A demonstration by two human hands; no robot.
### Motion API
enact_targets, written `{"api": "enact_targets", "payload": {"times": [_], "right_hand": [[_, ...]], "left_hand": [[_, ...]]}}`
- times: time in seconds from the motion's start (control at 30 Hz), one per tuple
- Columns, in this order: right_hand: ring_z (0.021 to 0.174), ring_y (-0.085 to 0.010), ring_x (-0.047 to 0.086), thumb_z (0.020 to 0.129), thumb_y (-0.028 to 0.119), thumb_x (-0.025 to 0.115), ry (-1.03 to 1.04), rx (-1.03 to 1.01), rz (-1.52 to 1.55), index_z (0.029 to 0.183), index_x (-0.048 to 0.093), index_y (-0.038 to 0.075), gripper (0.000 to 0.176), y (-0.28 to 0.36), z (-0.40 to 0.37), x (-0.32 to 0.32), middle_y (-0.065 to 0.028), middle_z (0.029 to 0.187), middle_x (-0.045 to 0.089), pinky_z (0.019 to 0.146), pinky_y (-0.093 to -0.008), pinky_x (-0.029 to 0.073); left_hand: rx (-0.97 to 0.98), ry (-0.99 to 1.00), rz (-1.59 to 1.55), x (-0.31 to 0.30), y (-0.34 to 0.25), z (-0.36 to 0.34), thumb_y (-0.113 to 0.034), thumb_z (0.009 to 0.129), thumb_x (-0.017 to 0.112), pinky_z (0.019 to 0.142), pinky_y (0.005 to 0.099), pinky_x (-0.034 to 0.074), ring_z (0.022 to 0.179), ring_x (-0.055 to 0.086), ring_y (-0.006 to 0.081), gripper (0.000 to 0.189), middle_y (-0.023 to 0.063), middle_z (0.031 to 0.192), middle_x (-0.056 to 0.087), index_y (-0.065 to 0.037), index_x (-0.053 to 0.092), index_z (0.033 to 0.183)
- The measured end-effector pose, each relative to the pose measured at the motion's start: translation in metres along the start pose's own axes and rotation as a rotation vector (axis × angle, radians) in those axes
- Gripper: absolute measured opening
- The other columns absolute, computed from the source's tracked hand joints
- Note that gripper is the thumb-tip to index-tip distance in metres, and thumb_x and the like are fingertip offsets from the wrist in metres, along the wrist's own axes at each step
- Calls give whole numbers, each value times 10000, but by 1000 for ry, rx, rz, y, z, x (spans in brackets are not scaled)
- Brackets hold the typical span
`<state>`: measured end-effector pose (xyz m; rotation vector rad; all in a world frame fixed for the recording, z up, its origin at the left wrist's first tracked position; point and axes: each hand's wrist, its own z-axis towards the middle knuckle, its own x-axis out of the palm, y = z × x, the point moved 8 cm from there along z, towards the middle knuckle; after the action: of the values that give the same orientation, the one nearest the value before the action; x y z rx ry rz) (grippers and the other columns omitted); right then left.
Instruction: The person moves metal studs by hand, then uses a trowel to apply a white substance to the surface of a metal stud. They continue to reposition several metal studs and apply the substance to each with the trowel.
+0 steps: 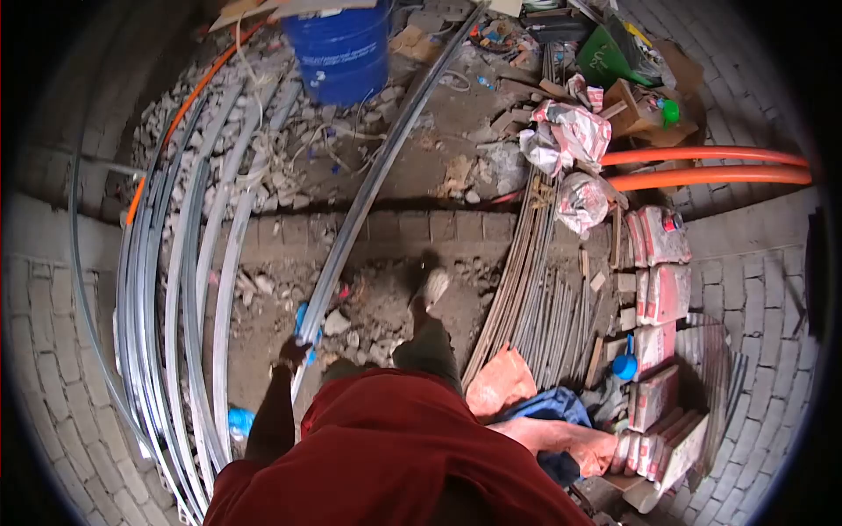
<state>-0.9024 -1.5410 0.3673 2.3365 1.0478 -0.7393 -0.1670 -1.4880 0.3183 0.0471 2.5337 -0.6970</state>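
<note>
My left hand (pixel 295 351) is closed around a long grey metal channel (pixel 373 175), near its lower end. The channel runs up and to the right, its far end near the top of the view beside a blue drum (pixel 338 53). Bits of blue plastic (pixel 303 320) show at the channel next to the hand. My right hand does not show; the red shirt (pixel 395 438) fills the lower middle. One shoe (pixel 434 285) rests on the dirt ahead.
More metal channels (pixel 180 254) lie along the left. Thin rods (pixel 548 307), orange pipes (pixel 702 175), crumpled sacks (pixel 570 136) and stacked bags (pixel 667 294) lie on the right. A brick ledge (pixel 408 232) crosses the ground ahead, with rubble (pixel 175 114) beyond at left.
</note>
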Motion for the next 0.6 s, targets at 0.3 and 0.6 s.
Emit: {"api": "enact_targets", "payload": {"times": [0.3,0.6], "right_hand": [[544,-179,588,898,610,501,-96,-35,259,884,625,40,583,220,205,-157,-62,601,569,499,-349,461],[523,-159,558,914,527,527,-149,-456,1179,1026,570,54,488,450,258,-312,-41,655,566,447,-303,451]], "left_hand": [[-302,320,282,25,-106,11,-354,806,721,537,414,544,702,643,244,547,96,852,680,-64,519,1224],[-335,312,-87,9,-266,214,-342,839,703,479,368,469,562,535,169,502,119,900,650,-97,472,1212]]}}
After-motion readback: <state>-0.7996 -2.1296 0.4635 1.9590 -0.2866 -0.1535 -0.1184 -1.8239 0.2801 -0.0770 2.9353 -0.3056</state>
